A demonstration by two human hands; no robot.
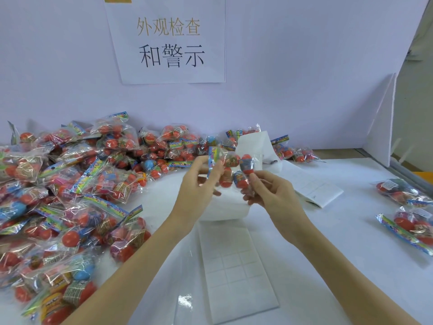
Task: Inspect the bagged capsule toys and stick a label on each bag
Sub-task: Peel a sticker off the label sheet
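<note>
A clear bag of red capsule toys (pixel 232 168) is held up above the table's middle. My left hand (pixel 199 184) pinches its colourful header card at the left end. My right hand (pixel 269 191) grips the bag's lower right part, fingers curled round the capsules. Beneath the hands a white label roll (pixel 229 205) trails a backing strip (pixel 234 263) with peeled squares toward me. A big pile of bagged toys (pixel 70 195) covers the left of the table.
Two bags (pixel 407 207) lie apart at the right edge. A strip of labels (pixel 318 191) lies right of the roll. More bags (pixel 295 153) sit against the back wall, under a paper sign (pixel 168 43). A white side panel (pixel 382 127) stands at the right.
</note>
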